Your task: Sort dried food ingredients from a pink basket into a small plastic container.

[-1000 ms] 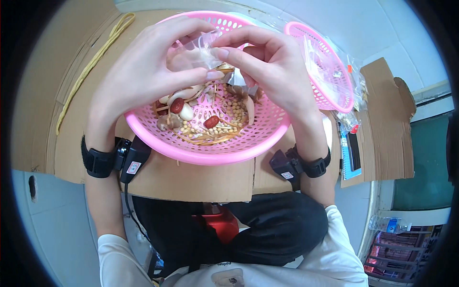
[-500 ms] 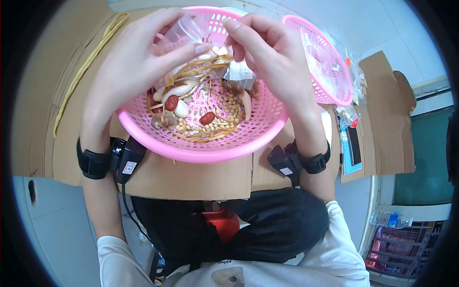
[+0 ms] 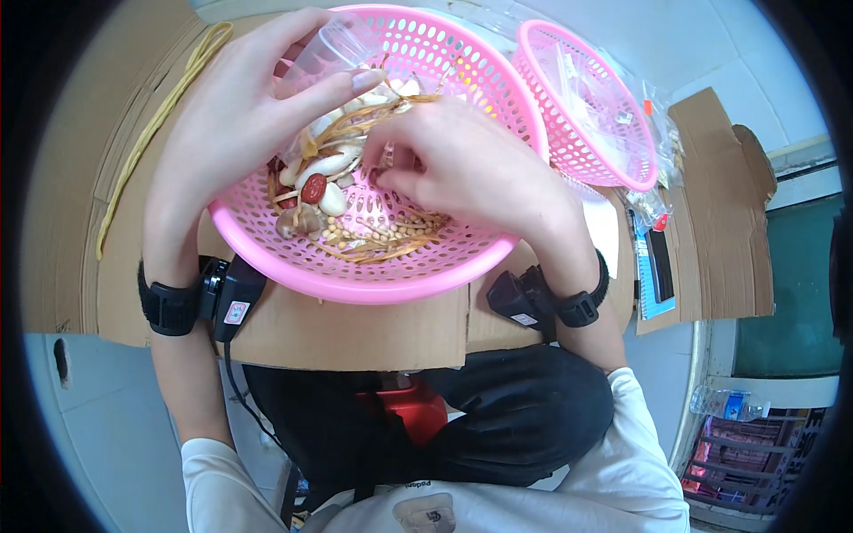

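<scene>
Bag [image 3: 345,46], basket [image 3: 364,290], obscuring right hand [image 3: 466,164], yellow cord [image 3: 169,104]

Pale tiled wall [image 3: 720,53], cardboard-covered table [image 3: 355,342]

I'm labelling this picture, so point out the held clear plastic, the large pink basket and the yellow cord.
Held clear plastic [image 3: 332,51]: head view, on its see-through side.
Large pink basket [image 3: 364,290]: head view, on its near rim.
Yellow cord [image 3: 166,115]: head view, along its middle stretch.
</scene>
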A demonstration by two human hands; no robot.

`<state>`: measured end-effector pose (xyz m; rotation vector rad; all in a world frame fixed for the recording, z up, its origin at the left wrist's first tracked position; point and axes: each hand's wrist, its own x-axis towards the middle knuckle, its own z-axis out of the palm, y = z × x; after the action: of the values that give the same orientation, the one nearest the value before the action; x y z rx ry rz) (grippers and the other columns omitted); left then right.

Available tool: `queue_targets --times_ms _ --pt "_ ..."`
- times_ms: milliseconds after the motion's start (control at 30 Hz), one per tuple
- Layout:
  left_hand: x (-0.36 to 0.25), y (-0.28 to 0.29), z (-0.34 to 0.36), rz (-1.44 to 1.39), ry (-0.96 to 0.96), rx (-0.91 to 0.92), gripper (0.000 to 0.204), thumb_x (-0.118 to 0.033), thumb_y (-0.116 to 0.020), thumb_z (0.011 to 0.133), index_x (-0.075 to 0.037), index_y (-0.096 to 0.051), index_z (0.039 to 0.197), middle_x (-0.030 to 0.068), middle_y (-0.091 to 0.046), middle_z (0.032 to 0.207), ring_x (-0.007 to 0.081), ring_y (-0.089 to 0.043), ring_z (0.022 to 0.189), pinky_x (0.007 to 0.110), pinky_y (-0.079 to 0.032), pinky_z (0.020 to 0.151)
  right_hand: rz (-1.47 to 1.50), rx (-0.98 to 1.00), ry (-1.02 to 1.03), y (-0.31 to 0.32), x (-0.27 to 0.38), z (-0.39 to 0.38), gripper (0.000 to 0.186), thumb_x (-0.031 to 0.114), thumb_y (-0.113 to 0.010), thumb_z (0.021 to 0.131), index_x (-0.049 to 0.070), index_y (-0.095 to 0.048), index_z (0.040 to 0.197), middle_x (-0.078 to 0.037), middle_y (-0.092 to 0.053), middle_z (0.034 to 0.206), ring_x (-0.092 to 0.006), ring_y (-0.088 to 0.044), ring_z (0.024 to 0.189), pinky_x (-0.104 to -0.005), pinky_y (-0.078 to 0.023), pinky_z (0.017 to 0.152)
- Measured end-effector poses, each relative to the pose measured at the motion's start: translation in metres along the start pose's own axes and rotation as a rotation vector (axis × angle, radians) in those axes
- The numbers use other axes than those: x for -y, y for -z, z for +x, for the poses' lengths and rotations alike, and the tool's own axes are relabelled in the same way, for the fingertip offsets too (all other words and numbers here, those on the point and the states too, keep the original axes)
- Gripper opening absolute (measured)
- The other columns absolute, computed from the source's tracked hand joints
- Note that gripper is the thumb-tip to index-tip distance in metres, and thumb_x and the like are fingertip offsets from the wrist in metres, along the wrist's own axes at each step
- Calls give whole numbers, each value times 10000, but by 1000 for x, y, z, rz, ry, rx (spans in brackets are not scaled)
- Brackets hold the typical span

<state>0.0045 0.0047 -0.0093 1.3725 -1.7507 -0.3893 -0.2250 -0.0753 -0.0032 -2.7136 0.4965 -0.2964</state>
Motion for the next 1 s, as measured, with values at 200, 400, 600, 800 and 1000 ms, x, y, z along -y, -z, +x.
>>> queue_targets --times_ms 200,400,600,800,1000 --pt "3 1 0 53 -37 -41 549 -231 -728 1012 8 -585 1485 137 -711 1289 212 -671 1229 372 -520 1065 31 -3 21 9 7 2 109 103 -758 881 9 -769 935 -140 -749 806 -298 -748 785 -400 -581 736" --pt "1 1 1 -25 -24 -19 549 -215 -723 1015 10 -576 1494 142 -707 1303 212 -672 1229 372 -522 1064 178 310 33 6 6 -2 77 76 -750 866 2 -729 864 -118 -727 756 -233 -730 728 -370 -568 702" --pt "2 -3 -1 -18 -50 -35 532 -161 -704 1022 24 -562 1500 141 -695 1327 193 -666 1227 359 -524 1064 178 327 -30 7 6 -3 60 61 -739 869 2 -737 880 -103 -718 745 -213 -703 703 -359 -555 691" --pt "-1 -2 0 -42 -25 -27 548 -158 -716 1017 25 -556 1508 140 -695 1335 195 -668 1233 366 -527 1067 191 339 -36 8 8 -2 57 54 -733 873 -1 -733 888 -107 -713 747 -223 -701 701 -365 -552 696" --pt "1 3 -4 -10 -17 -22 557 -182 -731 1016 27 -562 1503 130 -699 1319 187 -672 1208 360 -532 1043 -19 66 -24 0 5 2 95 94 -761 879 12 -742 924 -136 -732 797 -276 -724 755 -398 -562 712"
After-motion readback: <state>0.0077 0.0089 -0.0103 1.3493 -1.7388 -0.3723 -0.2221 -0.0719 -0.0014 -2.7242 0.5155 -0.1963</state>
